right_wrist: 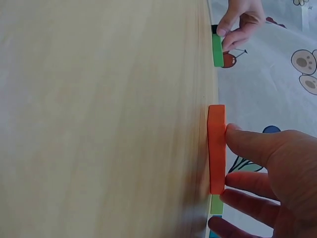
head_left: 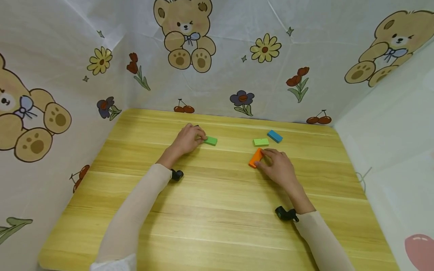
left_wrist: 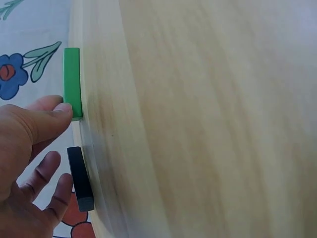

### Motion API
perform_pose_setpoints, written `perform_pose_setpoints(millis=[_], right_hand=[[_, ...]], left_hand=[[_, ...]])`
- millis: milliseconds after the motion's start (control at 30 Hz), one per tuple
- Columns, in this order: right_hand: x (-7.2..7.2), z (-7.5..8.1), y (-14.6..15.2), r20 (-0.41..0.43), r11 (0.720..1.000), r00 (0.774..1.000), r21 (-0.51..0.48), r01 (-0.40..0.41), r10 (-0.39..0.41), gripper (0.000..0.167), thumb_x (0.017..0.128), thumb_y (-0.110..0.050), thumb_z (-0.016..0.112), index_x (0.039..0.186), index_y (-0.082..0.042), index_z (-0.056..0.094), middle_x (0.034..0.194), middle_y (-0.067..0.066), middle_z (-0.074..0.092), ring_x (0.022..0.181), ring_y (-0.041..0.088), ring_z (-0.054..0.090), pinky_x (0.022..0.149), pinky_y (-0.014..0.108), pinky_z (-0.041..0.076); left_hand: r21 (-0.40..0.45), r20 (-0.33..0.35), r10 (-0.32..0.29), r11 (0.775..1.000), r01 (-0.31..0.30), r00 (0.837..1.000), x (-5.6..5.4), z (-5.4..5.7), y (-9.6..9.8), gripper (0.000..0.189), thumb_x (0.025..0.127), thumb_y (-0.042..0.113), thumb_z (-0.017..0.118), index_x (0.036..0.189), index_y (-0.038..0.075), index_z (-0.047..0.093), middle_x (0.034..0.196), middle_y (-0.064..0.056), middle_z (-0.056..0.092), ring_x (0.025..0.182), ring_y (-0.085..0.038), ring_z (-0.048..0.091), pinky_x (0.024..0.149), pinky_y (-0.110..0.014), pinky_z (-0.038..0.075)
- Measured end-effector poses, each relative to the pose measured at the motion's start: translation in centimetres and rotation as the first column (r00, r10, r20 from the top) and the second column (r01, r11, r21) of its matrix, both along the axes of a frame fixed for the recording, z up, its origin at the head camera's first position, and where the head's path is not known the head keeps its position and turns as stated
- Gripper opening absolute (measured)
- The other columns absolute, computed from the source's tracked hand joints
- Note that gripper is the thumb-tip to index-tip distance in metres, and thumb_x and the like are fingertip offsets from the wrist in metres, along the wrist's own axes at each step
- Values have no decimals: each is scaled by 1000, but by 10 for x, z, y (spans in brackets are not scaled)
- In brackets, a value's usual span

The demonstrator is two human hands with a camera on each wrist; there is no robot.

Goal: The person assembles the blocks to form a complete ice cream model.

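Note:
My left hand pinches one end of a green block between thumb and forefinger, its other fingers spread apart. Beside those fingers in the left wrist view stands a black block, mostly hidden behind the hand in the head view. Farther right on the table, my right hand holds an orange block, thumb near its closer end and fingertips near its far end. Just beyond the orange block lie a light green block and a blue block, the blue one set at a slant.
The blocks are on a wooden table, toward its back edge. Behind and at the sides hangs a white cloth printed with bears and flowers. A small black device sits at the left wrist, another black device at the right.

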State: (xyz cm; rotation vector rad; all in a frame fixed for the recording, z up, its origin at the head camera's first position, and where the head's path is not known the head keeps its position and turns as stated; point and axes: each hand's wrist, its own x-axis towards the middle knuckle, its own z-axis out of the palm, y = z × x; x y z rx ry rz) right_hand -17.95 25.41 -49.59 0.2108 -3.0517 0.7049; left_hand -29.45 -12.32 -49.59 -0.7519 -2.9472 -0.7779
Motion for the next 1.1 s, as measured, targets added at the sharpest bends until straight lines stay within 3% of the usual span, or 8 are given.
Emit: perform_pose_setpoints(millis=[433,667,900,1100], right_hand=[[-5,-3,-2,34,992,996,-96,-77,80,59,100,-39,78,151,-12,64,158,12,62,140,45,54,118,64,42],[-7,-5,-4,26,983,989,-114,-143,147,58,100,-36,79,151,-11,65,160,10,60,140,43,54,117,62,43],[-6,-4,-8,19,975,982,-128,-184,188,58,99,-33,80,151,-11,64,160,10,60,139,41,54,117,60,43],[-5,-4,-13,28,970,978,-136,-201,206,58,99,-34,80,151,-12,65,161,7,59,139,39,54,117,60,42]], left_hand=[[50,43,-10,999,8,999,0,-4,2,17,99,22,80,114,18,86,130,-3,78,100,-25,49,84,-36,38],[83,46,-13,996,9,999,0,-5,8,16,99,21,79,113,16,87,128,-3,78,104,-26,52,86,-38,40],[64,39,-34,997,31,999,2,-2,16,17,101,20,78,115,16,86,130,-4,78,112,-28,55,93,-42,45],[69,34,-59,996,56,998,1,-1,24,17,101,20,77,114,15,86,129,-4,78,109,-28,55,92,-41,44]])
